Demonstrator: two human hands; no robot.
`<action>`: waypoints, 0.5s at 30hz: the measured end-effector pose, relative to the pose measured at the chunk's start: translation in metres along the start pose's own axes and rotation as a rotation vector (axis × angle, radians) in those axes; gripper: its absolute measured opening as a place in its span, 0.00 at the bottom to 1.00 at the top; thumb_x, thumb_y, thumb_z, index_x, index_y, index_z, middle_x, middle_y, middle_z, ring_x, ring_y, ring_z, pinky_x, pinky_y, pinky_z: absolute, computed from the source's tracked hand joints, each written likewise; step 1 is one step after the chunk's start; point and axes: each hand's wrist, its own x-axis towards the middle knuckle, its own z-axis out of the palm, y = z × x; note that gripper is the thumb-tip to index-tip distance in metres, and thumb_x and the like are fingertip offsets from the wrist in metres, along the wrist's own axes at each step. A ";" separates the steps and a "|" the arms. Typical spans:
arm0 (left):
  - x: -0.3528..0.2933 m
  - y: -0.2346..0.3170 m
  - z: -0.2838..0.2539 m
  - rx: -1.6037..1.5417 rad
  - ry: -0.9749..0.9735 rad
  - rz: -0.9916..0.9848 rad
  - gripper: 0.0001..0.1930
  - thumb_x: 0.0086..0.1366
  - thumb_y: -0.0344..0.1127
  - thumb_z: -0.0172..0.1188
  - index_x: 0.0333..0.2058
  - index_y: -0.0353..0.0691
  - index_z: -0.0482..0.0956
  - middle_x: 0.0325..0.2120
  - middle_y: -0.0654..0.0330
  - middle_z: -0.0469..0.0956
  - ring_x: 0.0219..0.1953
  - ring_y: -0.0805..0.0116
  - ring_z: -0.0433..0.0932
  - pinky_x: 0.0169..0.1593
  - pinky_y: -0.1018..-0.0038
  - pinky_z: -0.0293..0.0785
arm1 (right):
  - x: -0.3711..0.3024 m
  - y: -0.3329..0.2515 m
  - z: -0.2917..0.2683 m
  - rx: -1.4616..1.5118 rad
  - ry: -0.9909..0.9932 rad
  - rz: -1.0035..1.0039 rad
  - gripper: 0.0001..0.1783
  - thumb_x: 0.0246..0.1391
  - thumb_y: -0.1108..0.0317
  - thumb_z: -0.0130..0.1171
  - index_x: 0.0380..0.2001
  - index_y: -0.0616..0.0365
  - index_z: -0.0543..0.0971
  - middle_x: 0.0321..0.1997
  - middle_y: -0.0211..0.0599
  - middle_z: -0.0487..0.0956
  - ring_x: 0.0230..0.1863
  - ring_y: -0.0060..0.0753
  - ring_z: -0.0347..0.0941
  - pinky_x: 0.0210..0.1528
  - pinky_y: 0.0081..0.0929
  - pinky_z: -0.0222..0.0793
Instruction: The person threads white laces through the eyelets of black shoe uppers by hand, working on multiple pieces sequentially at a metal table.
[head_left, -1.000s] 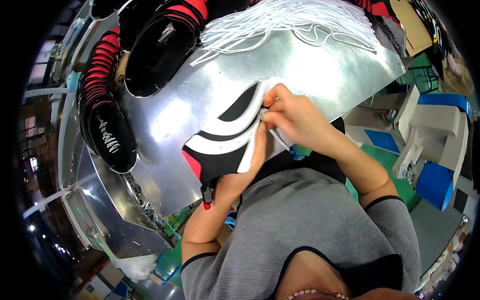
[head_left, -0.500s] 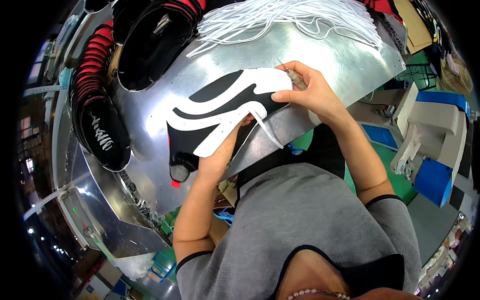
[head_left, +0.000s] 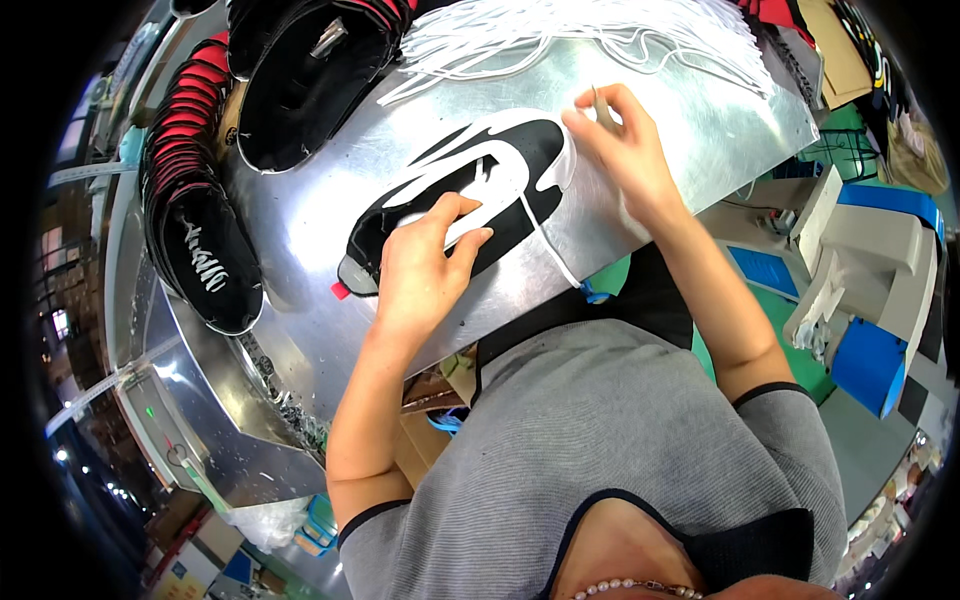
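Note:
A black-and-white shoe upper (head_left: 515, 225) lies on the metal table, its opening facing up and a grey heel with a red tab at the left end. My left hand (head_left: 425, 265) rests over the opening, thumb and index finger apart, with the white lacing edge between them. A white lace (head_left: 545, 243) runs from the upper toward the table's near edge. Just past the toe, my right hand (head_left: 635, 150) is raised off the upper. Its fingers hold a small pointed metal tool (head_left: 604, 112), mostly covered, so its exact kind cannot be told.
A heap of white laces (head_left: 580, 40) lies along the table's far side. Nested stacks of black-and-red uppers (head_left: 205, 240) stand at the left and far left (head_left: 300, 110). The metal table (head_left: 710, 150) ends near my lap; a beige machine with blue parts (head_left: 870, 260) stands at the right.
The upper has gone from held up on its side to lying with its opening upward. My left hand came out from underneath to its top. My right hand let go of the toe and rose.

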 end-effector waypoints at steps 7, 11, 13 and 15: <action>-0.004 0.022 0.003 0.040 0.273 0.183 0.09 0.61 0.33 0.64 0.40 0.40 0.79 0.25 0.49 0.80 0.27 0.50 0.79 0.32 0.62 0.73 | -0.048 -0.008 0.012 -0.167 -0.458 0.223 0.13 0.58 0.63 0.65 0.25 0.60 0.79 0.20 0.17 0.64 0.25 0.11 0.57 0.26 0.17 0.52; -0.003 0.030 -0.032 0.036 0.420 0.146 0.11 0.61 0.31 0.66 0.42 0.39 0.80 0.26 0.50 0.80 0.24 0.58 0.79 0.31 0.69 0.73 | -0.082 0.001 -0.030 -0.444 -0.657 0.073 0.18 0.55 0.61 0.66 0.22 0.64 0.74 0.19 0.30 0.67 0.22 0.23 0.60 0.26 0.26 0.58; 0.004 0.037 -0.049 -0.097 0.534 0.169 0.11 0.60 0.30 0.67 0.41 0.36 0.81 0.26 0.62 0.81 0.24 0.79 0.72 0.30 0.81 0.69 | -0.121 0.007 -0.068 -0.662 -0.715 0.027 0.17 0.53 0.62 0.67 0.22 0.63 0.75 0.23 0.34 0.72 0.23 0.31 0.65 0.28 0.30 0.62; 0.005 0.050 -0.053 -0.145 0.483 0.133 0.10 0.60 0.29 0.67 0.41 0.35 0.80 0.26 0.65 0.80 0.25 0.82 0.71 0.30 0.82 0.68 | -0.143 0.010 -0.095 -0.715 -0.695 0.090 0.15 0.51 0.63 0.68 0.23 0.63 0.77 0.25 0.35 0.74 0.24 0.34 0.67 0.29 0.32 0.64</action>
